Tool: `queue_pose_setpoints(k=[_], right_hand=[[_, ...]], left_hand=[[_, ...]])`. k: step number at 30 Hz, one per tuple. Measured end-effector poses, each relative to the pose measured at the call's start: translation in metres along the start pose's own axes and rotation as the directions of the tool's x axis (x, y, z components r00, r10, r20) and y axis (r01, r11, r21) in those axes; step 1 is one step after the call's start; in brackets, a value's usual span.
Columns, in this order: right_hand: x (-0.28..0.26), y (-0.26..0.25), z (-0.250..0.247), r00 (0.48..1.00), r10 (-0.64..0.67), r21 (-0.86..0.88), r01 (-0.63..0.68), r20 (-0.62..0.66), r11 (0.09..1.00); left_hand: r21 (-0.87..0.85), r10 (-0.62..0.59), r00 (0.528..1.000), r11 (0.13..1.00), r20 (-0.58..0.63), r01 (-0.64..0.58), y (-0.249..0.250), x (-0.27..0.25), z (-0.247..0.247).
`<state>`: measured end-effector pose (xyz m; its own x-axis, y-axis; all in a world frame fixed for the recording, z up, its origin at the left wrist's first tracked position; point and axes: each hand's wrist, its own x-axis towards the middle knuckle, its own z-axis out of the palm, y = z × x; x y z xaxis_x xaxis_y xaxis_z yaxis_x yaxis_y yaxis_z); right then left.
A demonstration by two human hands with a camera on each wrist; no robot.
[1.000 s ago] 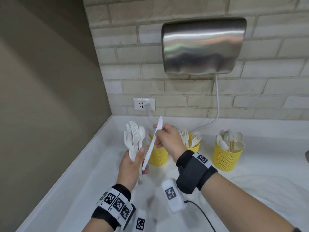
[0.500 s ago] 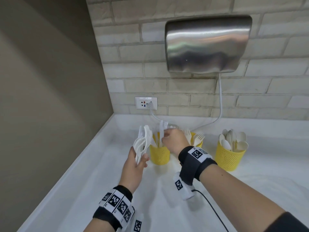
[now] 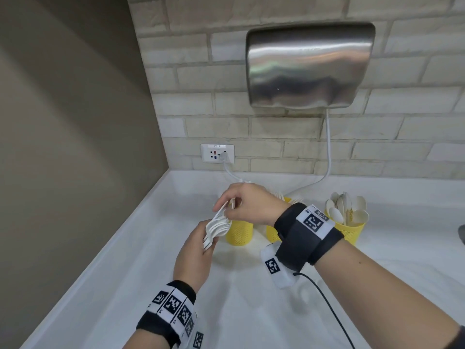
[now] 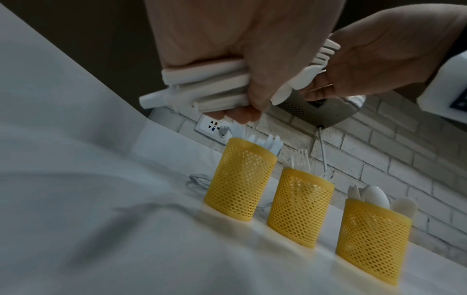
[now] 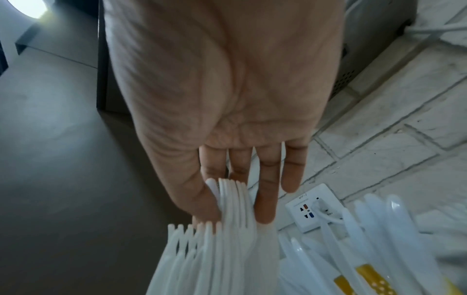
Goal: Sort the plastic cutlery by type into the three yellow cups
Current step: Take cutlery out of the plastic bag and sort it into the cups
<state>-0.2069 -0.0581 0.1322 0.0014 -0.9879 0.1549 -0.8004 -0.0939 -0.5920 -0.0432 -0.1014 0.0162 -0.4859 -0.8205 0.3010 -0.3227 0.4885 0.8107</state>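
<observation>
My left hand [image 3: 210, 241] grips a bundle of white plastic cutlery [image 3: 218, 226] by the handles, just left of the cups. My right hand [image 3: 227, 208] reaches over it, and thumb and fingers pinch the head ends of the bundle [image 5: 228, 201], where fork tines show. Three yellow mesh cups stand in a row by the wall. The left cup [image 4: 240, 179] holds knives, the middle cup [image 4: 300, 207] forks, and the right cup [image 3: 352, 229] spoons. In the head view my right wrist hides most of the middle cup.
A steel hand dryer [image 3: 309, 64] hangs on the brick wall above the cups. Its white cable runs down to a wall socket [image 3: 217, 153] behind the left cup. A dark wall closes the counter [image 3: 151, 273] on the left.
A second ago my right hand held a white knife; it carried the knife to the left cup. That hand is now back on the bundle without the knife.
</observation>
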Motion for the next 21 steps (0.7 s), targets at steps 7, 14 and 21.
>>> queue_pose_setpoints(k=[7, 14, 21], right_hand=[[0.005, 0.004, -0.001, 0.999, 0.039, -0.140, -0.034, 0.028, 0.990], [0.013, 0.003, -0.017, 0.962, 0.104, 0.490, 0.035, -0.252, 0.871], [0.023, 0.014, -0.028, 0.737, 0.190, 0.396, 0.115, -0.649, 0.911]], left_hand=[[0.032, 0.010, 1.000, 0.999, 0.018, -0.010, -0.001, -0.003, 0.003], [-0.112, -0.101, 0.995, 0.988, 0.027, 0.103, -0.013, -0.005, 0.007], [-0.086, -0.122, 0.992, 0.989, -0.035, 0.118, -0.027, 0.002, 0.006]])
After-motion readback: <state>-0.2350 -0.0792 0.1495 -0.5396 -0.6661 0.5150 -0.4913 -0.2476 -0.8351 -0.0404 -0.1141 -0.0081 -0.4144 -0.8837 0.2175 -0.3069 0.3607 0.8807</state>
